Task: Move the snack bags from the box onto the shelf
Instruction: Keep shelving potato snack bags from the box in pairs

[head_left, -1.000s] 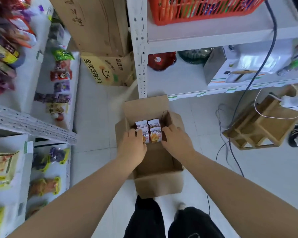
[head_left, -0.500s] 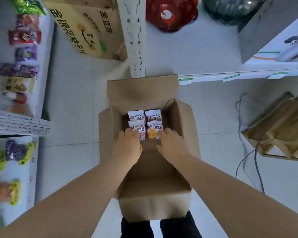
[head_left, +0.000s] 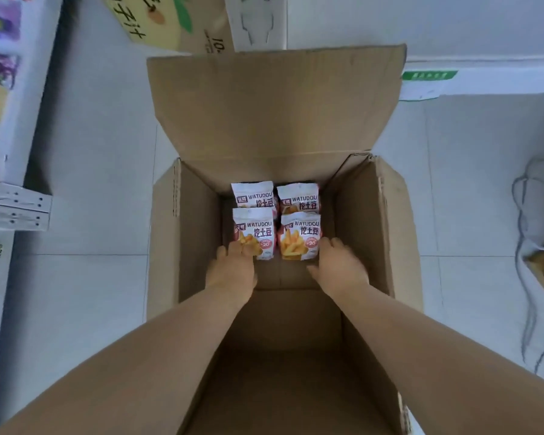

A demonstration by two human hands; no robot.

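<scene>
Open box (head_left: pixel 358 215) holds four snack bags (head_left: pixel 299 200), just beyond both hands. Left hand (head_left: pixel 233 266) and right hand (head_left: pixel 339 266), fingers outstretched, touch the nearest pair's outer edges, reaching deeper than before.

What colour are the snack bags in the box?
The snack bags are white with red accents and yellow fries; head view.

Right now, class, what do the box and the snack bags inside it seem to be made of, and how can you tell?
Box: brown cardboard, matte; creased fold lines and raw flap edges show it. Snack bags: probably thin printed plastic film, slightly glossy; flat sealed tops and puffy bodies suggest it.
</scene>
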